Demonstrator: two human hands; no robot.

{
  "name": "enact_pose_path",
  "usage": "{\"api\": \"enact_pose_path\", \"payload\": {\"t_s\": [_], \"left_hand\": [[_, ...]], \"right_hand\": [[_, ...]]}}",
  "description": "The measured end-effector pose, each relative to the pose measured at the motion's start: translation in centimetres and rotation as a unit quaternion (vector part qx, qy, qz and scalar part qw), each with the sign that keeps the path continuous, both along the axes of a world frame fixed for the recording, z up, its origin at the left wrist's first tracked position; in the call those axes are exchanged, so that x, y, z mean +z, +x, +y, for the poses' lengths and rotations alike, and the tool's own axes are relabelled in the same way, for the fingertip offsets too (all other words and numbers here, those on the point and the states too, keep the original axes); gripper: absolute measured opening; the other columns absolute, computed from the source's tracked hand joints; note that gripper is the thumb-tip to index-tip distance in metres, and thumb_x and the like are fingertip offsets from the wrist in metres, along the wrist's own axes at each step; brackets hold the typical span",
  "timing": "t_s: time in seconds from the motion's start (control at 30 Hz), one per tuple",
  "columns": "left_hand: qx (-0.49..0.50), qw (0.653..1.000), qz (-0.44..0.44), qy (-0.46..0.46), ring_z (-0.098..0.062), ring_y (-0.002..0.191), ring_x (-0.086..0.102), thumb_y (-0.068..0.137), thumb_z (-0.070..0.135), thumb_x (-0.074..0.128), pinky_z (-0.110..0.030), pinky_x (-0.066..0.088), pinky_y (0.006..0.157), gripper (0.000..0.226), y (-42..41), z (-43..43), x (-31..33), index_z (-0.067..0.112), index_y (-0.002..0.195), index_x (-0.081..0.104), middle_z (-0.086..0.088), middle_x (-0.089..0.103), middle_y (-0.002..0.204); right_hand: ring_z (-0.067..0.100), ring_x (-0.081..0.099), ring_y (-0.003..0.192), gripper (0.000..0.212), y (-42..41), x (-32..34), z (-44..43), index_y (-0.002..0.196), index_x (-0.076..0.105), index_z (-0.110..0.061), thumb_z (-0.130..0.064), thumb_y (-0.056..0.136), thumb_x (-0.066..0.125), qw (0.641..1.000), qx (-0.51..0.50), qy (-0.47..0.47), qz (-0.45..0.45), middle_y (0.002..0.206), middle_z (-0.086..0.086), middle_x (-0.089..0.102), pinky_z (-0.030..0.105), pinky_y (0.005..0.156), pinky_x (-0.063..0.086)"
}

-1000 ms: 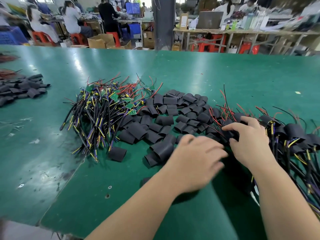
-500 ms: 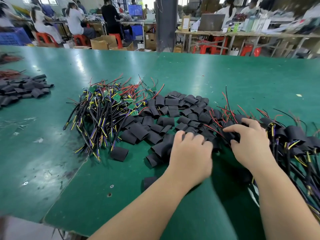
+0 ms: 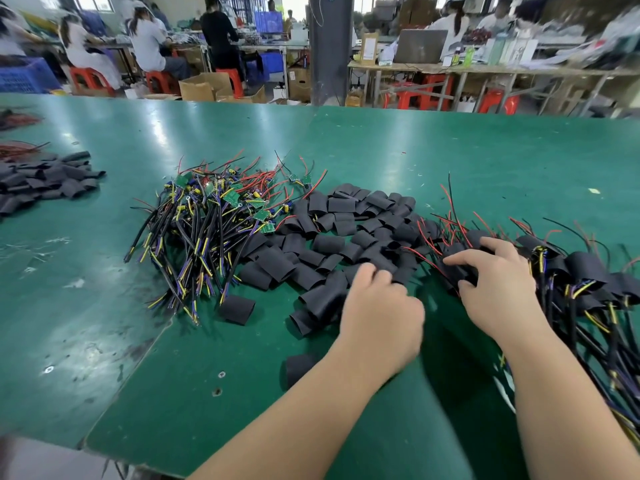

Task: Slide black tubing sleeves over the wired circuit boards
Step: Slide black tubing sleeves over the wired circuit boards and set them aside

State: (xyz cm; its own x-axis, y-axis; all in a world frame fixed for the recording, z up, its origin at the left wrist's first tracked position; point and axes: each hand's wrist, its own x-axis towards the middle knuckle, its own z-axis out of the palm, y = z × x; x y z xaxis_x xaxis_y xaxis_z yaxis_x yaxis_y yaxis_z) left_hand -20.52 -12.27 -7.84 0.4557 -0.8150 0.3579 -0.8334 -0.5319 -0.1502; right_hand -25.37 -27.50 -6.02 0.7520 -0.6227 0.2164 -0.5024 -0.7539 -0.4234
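A: Hands?
B: Right hand (image 3: pixel 498 289) fingers pinch a sleeved board (image 3: pixel 458 271), centre right. Left hand (image 3: pixel 381 320) fingers curl into the black tubing sleeves (image 3: pixel 332 244), frame centre; can't tell if they grip one.
A: Bare boards?
B: Wired circuit boards (image 3: pixel 214 216) heaped centre left on the tabletop (image 3: pixel 415 150).

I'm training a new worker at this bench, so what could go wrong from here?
1. The sleeved boards at the right hand lie against the loose sleeves, with red leads crossing over; lifting one may drag others and mix the piles.
2. A stray sleeve lies beside the left arm; a sweep could push it off the table.
3. The bare wired boards are tangled, so pulling one may snag.
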Motion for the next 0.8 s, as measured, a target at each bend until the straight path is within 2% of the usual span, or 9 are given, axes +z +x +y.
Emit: {"api": "enact_pose_path", "payload": {"t_s": [0.07,0.13,0.23,0.33,0.43,0.53,0.63,0.73,0.8], "left_hand": [[0.079,0.996,0.015,-0.034,-0.024,0.089,0.056,0.078,0.042,0.062,-0.038,0.022,0.092,0.024,0.6,1.1,0.4,0.021,0.081,0.073,0.002,0.067,0.086],[0.076,0.993,0.067,-0.064,-0.024,0.113,0.049,0.082,0.055,0.051,-0.04,0.016,0.098,0.041,1.5,3.0,0.5,0.025,0.103,0.07,0.001,0.06,0.118],[0.03,0.987,0.157,-0.024,-0.016,0.14,0.015,0.072,0.081,0.031,-0.04,0.002,0.108,0.075,2.9,6.4,0.4,0.041,0.134,0.042,0.002,0.027,0.151],[0.027,0.981,0.181,0.062,-0.013,0.143,-0.004,0.069,0.09,0.018,-0.039,-0.003,0.113,0.088,4.2,8.1,-0.6,0.046,0.145,0.01,0.006,0.003,0.158],[0.035,0.984,0.161,0.071,-0.016,0.144,0.003,0.075,0.083,0.01,-0.038,0.005,0.113,0.086,5.2,7.8,-0.8,0.039,0.149,0.008,0.002,0.006,0.159],[0.037,0.997,0.066,0.01,-0.021,0.137,0.028,0.081,0.075,0.016,-0.039,0.023,0.106,0.083,7.5,7.3,0.7,0.029,0.149,0.026,-0.002,0.03,0.152],[0.138,0.981,-0.002,-0.135,-0.028,0.098,0.055,0.094,0.049,0.026,-0.039,0.042,0.082,0.056,10.4,8.3,2.6,0.012,0.115,0.062,-0.009,0.063,0.107],[0.313,0.942,0.061,-0.106,-0.026,0.066,0.048,0.094,0.013,0.041,-0.037,0.041,0.062,0.019,13.7,10.6,3.0,0.005,0.082,0.054,-0.006,0.049,0.076],[0.38,0.915,0.117,-0.075,-0.022,0.052,0.039,0.091,0.013,0.059,-0.036,0.038,0.057,0.033,14.8,11.7,2.6,0.005,0.066,0.04,-0.005,0.039,0.064]], "right_hand": [[0.034,0.03,0.132,0.038,0.0,0.0,-0.1,0.113,0.069,-0.025,0.0,0.086,0.06,1.0,-0.001,0.003,-0.002,0.146,0.009,0.036,0.044,0.105,0.026],[0.033,0.03,0.132,0.038,0.0,0.0,-0.1,0.113,0.069,-0.026,0.0,0.086,0.06,1.0,-0.001,0.001,-0.002,0.146,0.009,0.036,0.043,0.104,0.025],[0.033,0.029,0.133,0.039,0.0,-0.2,-0.1,0.112,0.069,-0.027,0.001,0.086,0.059,1.0,0.0,-0.004,0.002,0.147,0.009,0.036,0.044,0.105,0.024],[0.033,0.027,0.133,0.04,0.2,-0.3,0.0,0.112,0.069,-0.027,0.002,0.085,0.059,1.0,-0.003,-0.009,0.009,0.147,0.008,0.035,0.045,0.107,0.021],[0.034,0.028,0.133,0.042,0.2,-0.4,0.1,0.112,0.069,-0.027,0.002,0.084,0.058,1.0,-0.004,-0.013,0.011,0.147,0.009,0.035,0.045,0.107,0.02],[0.034,0.03,0.132,0.041,0.2,-0.5,0.4,0.111,0.07,-0.026,0.002,0.084,0.059,1.0,-0.004,-0.02,0.009,0.147,0.01,0.036,0.044,0.107,0.02],[0.034,0.029,0.133,0.041,0.3,-0.5,0.5,0.112,0.069,-0.026,0.001,0.083,0.059,1.0,-0.004,-0.022,0.017,0.148,0.01,0.035,0.043,0.108,0.019],[0.032,0.027,0.134,0.041,0.5,-0.3,1.1,0.116,0.067,-0.026,-0.003,0.083,0.062,0.999,-0.026,-0.018,0.016,0.149,0.009,0.033,0.042,0.109,0.016],[0.033,0.027,0.134,0.039,0.6,-0.3,2.0,0.116,0.066,-0.026,-0.008,0.081,0.065,0.999,-0.044,-0.025,-0.011,0.147,0.011,0.034,0.043,0.109,0.014]]}}
